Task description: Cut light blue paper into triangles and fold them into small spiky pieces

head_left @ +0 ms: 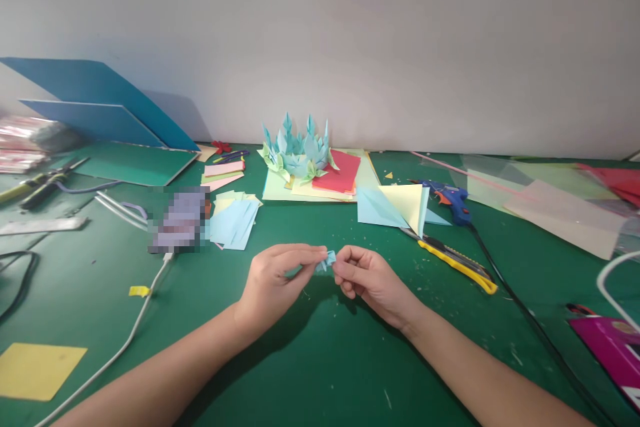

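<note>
You can read no word, brand or number anywhere before you. The magenta package (603,343) at your far right bears white and dark shapes, but you cannot make them out as letters. Any print on the yellow tag (139,291) around your white cable (160,273) is too small to read, and the pixelated object (181,217) shows you only coarse blocks.

Folded piece (327,261) before paper ring (296,164), glue gun (454,201) right, slips (234,225) left

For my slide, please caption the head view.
Left hand pinches small blue folded paper, right hand at its edge, before a spiky paper ornament.
</note>
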`<state>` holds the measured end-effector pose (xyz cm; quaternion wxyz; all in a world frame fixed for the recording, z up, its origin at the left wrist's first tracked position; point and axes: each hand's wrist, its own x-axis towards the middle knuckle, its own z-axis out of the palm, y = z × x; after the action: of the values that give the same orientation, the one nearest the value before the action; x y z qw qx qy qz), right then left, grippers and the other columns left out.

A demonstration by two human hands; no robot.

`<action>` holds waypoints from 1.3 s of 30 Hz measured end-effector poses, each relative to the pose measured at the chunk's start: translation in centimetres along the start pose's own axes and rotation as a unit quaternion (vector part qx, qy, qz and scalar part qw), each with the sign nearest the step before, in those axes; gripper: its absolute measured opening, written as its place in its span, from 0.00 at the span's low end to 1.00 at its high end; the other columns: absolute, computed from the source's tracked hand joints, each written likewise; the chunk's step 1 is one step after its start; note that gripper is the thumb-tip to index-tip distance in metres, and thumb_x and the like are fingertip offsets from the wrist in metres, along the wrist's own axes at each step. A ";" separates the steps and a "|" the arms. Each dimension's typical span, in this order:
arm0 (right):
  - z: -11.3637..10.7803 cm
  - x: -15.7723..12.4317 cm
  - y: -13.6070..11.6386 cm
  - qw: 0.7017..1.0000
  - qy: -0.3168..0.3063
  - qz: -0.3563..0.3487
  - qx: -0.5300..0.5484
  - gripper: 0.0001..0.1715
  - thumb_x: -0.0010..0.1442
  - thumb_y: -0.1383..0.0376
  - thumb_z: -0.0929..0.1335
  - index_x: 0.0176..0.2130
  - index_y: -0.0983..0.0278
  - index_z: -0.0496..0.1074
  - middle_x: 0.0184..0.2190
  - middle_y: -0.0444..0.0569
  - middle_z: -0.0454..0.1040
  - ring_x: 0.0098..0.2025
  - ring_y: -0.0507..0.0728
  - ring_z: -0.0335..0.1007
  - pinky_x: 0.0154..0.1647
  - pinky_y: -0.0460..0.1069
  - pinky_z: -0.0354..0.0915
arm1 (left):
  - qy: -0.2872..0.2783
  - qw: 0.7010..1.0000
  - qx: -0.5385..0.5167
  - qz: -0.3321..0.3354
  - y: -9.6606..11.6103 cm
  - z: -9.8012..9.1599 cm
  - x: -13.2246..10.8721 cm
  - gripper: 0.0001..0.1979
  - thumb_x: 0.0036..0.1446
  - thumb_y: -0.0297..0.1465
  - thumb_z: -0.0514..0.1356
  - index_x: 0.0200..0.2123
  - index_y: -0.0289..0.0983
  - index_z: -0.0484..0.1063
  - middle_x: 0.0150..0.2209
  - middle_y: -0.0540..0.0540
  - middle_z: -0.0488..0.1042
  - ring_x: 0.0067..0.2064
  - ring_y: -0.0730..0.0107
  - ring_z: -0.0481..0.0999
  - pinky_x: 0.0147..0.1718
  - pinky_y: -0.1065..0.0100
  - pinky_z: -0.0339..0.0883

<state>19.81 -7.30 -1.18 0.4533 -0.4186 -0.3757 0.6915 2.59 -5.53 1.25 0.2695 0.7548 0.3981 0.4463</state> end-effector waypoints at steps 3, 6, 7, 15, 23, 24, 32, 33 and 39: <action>0.0 0.1 0.1 0.998 0.024 -0.041 -0.037 0.21 0.42 0.53 0.76 0.24 0.64 0.67 0.17 0.39 0.68 0.17 0.46 0.58 0.18 0.43 0.57 | -0.016 0.998 -0.028 -0.045 -0.1 0.1 0.2 0.08 0.49 0.27 0.61 0.28 0.43 0.80 0.34 0.47 0.82 0.37 0.63 0.80 0.40 0.64 0.74; 0.1 0.0 0.2 0.989 0.053 -0.092 -0.105 0.21 0.43 0.51 0.75 0.24 0.64 0.68 0.18 0.40 0.68 0.17 0.46 0.58 0.19 0.44 0.58 | -0.034 0.994 -0.059 -0.091 -0.1 0.2 0.3 0.07 0.49 0.27 0.61 0.29 0.42 0.80 0.34 0.46 0.82 0.37 0.62 0.80 0.38 0.65 0.74; 0.1 0.0 0.3 0.984 0.064 -0.110 -0.128 0.21 0.43 0.51 0.74 0.24 0.64 0.69 0.18 0.40 0.68 0.17 0.47 0.58 0.19 0.45 0.58 | -0.041 0.991 -0.072 -0.107 -0.1 0.2 0.4 0.07 0.49 0.28 0.61 0.29 0.42 0.80 0.34 0.46 0.82 0.36 0.63 0.80 0.37 0.65 0.74; 0.0 -0.1 0.3 0.961 0.074 -0.160 -0.214 0.18 0.47 0.51 0.72 0.26 0.63 0.70 0.18 0.41 0.66 0.19 0.49 0.58 0.19 0.46 0.60 | -0.098 0.948 -0.185 -0.239 -0.7 0.1 0.7 0.11 0.44 0.36 0.67 0.31 0.37 0.79 0.32 0.44 0.80 0.34 0.64 0.77 0.36 0.64 0.72; 0.2 -0.9 0.7 0.851 0.108 -0.336 -0.388 0.08 0.57 0.66 0.66 0.25 0.60 0.70 0.21 0.44 0.71 0.24 0.53 0.65 0.27 0.48 0.62 | -0.109 0.914 -0.235 -0.311 -0.7 0.2 0.7 0.15 0.41 0.39 0.69 0.30 0.35 0.78 0.26 0.48 0.76 0.24 0.75 0.70 0.27 0.70 0.65; 0.1 -1.0 0.7 0.826 0.103 -0.367 -0.415 0.09 0.57 0.67 0.66 0.26 0.60 0.70 0.21 0.45 0.72 0.24 0.53 0.66 0.27 0.48 0.62 | -0.110 0.908 -0.246 -0.322 -0.6 0.3 0.7 0.15 0.40 0.40 0.69 0.29 0.35 0.77 0.26 0.48 0.76 0.25 0.76 0.69 0.27 0.71 0.65; 0.0 -1.2 0.5 0.772 0.077 -0.424 -0.467 0.10 0.59 0.68 0.64 0.28 0.59 0.71 0.24 0.47 0.74 0.26 0.54 0.68 0.29 0.49 0.63 | -0.117 0.875 -0.294 -0.366 -0.1 0.4 0.7 0.18 0.39 0.42 0.69 0.26 0.34 0.74 0.26 0.50 0.73 0.25 0.78 0.69 0.28 0.72 0.66; 0.1 -1.1 0.6 0.795 0.085 -0.399 -0.449 0.09 0.58 0.68 0.64 0.27 0.60 0.71 0.23 0.46 0.74 0.26 0.54 0.67 0.29 0.48 0.63 | -0.108 0.878 -0.296 -0.360 -0.2 0.5 0.6 0.17 0.40 0.42 0.69 0.27 0.34 0.74 0.26 0.50 0.73 0.25 0.78 0.70 0.27 0.72 0.66; 0.2 -0.5 0.8 0.917 0.080 -0.241 -0.306 0.05 0.53 0.64 0.68 0.26 0.62 0.71 0.23 0.45 0.71 0.24 0.52 0.65 0.26 0.46 0.63 | -0.090 0.898 -0.271 -0.334 -0.6 0.7 0.4 0.16 0.43 0.41 0.68 0.25 0.33 0.74 0.22 0.50 0.73 0.23 0.76 0.70 0.26 0.71 0.64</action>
<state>19.48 -8.07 -1.67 0.4848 -0.4878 -0.6210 0.3762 3.07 -4.85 0.66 0.6318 0.5121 0.4643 0.3506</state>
